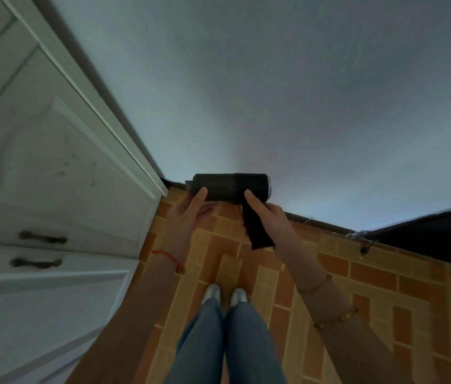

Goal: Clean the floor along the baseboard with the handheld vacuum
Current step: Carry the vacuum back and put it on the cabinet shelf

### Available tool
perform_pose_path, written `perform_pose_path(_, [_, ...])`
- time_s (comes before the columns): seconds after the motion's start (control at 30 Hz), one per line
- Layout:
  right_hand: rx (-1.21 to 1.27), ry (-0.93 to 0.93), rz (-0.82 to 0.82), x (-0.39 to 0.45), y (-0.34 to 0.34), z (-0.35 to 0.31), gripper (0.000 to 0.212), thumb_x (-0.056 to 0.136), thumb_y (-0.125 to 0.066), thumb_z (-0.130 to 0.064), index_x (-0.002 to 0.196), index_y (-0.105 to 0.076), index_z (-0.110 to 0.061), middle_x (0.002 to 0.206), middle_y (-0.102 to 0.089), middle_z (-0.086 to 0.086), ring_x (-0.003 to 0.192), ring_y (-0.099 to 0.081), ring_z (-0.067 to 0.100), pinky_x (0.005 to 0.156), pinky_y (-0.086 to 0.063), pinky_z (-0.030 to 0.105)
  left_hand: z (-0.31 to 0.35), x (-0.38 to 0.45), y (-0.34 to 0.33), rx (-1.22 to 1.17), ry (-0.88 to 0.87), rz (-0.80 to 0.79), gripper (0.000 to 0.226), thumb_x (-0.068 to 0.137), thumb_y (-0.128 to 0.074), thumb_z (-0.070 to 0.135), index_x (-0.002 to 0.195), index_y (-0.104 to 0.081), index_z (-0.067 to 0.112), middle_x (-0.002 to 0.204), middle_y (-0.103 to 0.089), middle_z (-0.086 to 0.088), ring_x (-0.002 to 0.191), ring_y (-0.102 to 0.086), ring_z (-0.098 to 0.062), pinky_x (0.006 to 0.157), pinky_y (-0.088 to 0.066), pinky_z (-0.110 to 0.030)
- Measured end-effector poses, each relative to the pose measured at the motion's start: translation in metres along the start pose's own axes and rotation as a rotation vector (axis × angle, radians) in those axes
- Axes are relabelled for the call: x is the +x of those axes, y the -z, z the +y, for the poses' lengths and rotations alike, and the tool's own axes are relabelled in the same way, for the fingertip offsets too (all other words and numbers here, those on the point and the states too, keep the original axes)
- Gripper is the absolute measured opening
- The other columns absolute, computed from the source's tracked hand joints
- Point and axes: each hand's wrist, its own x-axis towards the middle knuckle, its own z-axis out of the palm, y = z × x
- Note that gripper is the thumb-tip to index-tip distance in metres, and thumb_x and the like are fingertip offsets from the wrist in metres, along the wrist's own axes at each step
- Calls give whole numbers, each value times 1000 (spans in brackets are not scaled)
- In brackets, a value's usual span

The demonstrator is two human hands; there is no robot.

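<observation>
The black handheld vacuum (232,187) is held level in front of me, its barrel pointing left and its handle hanging down. My right hand (267,217) is wrapped around the handle. My left hand (191,214) cups the front of the barrel from below, thumb up against it. Behind the vacuum, a dark baseboard (318,220) runs along the foot of the grey wall, where it meets the orange brick-pattern tile floor (218,253).
A white cabinet (38,189) with two dark drawer handles fills the left side, down to the floor corner. A dark piece of furniture (440,234) stands against the wall at right. My legs in jeans and light shoes (224,295) stand on the tiles.
</observation>
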Motion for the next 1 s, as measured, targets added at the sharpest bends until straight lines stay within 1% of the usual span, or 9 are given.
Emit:
perform_pose_path(0.17, [-43,-21,33,-72,-7,-41,55,81,-63,-61,100,-66,-9,91,-69,10,88,-67,28,95,-53,46,65,-63,7,27,21,27,25,98,-60,33,110,-70,14,101,-77,-13,99,-74,-25,84,-57,-33])
perform_pose_path(0.27, [-57,-38,32,-100,-12,-51,63,81,-62,-62,109,-64,-6,97,-69,12,93,-66,29,97,-52,48,84,-89,14,54,14,29,33,98,-59,33,118,-67,8,102,-77,-14,98,-74,-24,80,-59,-30])
perform_pose_path(0.37, [-77,-41,29,-118,-15,-54,63,82,-60,-63,111,-61,-7,98,-68,11,92,-66,28,97,-52,46,94,-105,22,127,-19,42,36,95,-62,36,119,-68,8,103,-76,-12,98,-74,-23,85,-60,-33])
perform_pose_path(0.53, [-85,8,31,-137,-17,-56,46,88,-57,-56,90,-62,-11,78,-67,6,70,-65,19,77,-56,33,103,-118,32,266,-92,55,34,93,-64,39,115,-71,13,96,-76,-4,83,-74,-12,67,-58,-18])
perform_pose_path(0.6, [-103,22,35,-141,-18,-56,46,88,-56,-57,89,-62,-11,78,-67,6,71,-65,20,79,-56,34,104,-122,33,276,-110,53,34,94,-63,37,116,-71,13,94,-75,-2,77,-73,-6,64,-56,-14])
perform_pose_path(0.73, [-98,48,11,-148,-18,-56,43,90,-55,-54,86,-62,-12,74,-66,5,66,-64,18,72,-55,29,104,-130,35,288,-131,67,36,94,-62,39,119,-69,14,97,-75,-2,86,-73,-12,69,-58,-18])
perform_pose_path(0.83, [-110,52,-8,-151,-21,-56,43,89,-54,-56,89,-61,-14,79,-66,6,71,-64,19,75,-54,30,103,-138,37,259,-123,105,33,94,-63,39,115,-71,15,96,-76,-3,89,-73,-17,73,-59,-24])
perform_pose_path(0.93, [-114,69,-36,-150,-23,-55,36,91,-53,-53,86,-57,-17,78,-64,2,69,-62,15,59,-51,20,102,-148,40,224,-135,149,28,95,-63,37,113,-71,18,94,-76,0,82,-73,-11,66,-56,-18])
perform_pose_path(1.0, [-118,87,-70,-150,-27,-52,33,93,-53,-50,83,-56,-18,75,-63,1,65,-60,13,49,-48,15,98,-156,43,198,-137,199,30,94,-63,39,115,-70,18,97,-75,0,86,-72,-11,70,-57,-21])
